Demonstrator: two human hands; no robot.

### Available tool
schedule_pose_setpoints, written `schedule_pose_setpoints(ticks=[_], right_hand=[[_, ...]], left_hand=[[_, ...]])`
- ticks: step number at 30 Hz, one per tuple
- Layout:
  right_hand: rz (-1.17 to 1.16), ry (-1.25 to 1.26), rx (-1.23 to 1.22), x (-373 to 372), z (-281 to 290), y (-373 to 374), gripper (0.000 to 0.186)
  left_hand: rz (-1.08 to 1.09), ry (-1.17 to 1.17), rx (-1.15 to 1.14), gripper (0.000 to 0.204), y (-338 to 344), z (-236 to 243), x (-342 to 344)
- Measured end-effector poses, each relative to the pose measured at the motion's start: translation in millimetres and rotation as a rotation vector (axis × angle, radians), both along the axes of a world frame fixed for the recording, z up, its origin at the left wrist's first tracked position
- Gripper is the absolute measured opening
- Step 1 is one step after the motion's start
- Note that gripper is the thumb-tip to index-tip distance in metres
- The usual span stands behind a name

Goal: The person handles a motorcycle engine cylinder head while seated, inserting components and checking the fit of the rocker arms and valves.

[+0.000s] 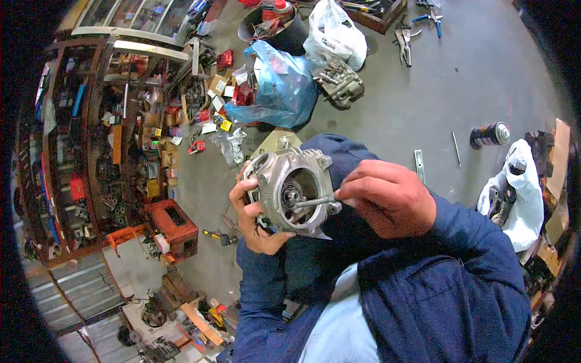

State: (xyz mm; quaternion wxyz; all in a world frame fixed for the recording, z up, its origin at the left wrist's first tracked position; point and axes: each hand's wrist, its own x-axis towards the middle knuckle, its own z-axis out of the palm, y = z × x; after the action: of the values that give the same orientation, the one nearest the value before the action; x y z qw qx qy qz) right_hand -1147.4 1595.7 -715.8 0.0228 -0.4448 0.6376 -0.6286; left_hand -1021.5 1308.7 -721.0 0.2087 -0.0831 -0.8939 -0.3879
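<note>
A grey metal engine cylinder head (pixel 310 160) rests in my left hand (pixel 261 236), whose fingers and thumb wrap round its left side and lower edge. Its round opening faces up toward me, and a shaft end with a bolt (pixel 292 196) shows inside. My right hand (pixel 393 196) pinches the outer end of a slim metal wrench (pixel 316 202). The wrench's other end reaches into the opening, at or close to the bolt; whether it grips the bolt, I cannot tell.
On the grey floor stand a blue plastic bag (pixel 278 85), a white bag (pixel 336 36) and another engine part (pixel 342 85). To the right lie a spray can (pixel 491 134), a thin rod (pixel 456 149) and a white bag with parts (pixel 514 199). Locking pliers (pixel 404 45) lie farther off.
</note>
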Motion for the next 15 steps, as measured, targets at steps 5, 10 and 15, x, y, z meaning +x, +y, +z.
schedule_pose_setpoints(ticks=[5, 10, 15], right_hand=[[0.006, -0.036, -0.081, 0, 11, 5, 0.016], [-0.031, -0.046, -0.006, -4, -2, -9, 0.019], [0.042, -0.117, 0.095, -2, -4, -12, 0.02]], left_hand=[[0.067, -0.041, 0.055, 0.062, -1, -2, 0], [0.076, -0.044, 0.016, 0.062, 0, 7, -6], [-0.075, 0.026, -0.054, 0.076, 2, 21, -27]])
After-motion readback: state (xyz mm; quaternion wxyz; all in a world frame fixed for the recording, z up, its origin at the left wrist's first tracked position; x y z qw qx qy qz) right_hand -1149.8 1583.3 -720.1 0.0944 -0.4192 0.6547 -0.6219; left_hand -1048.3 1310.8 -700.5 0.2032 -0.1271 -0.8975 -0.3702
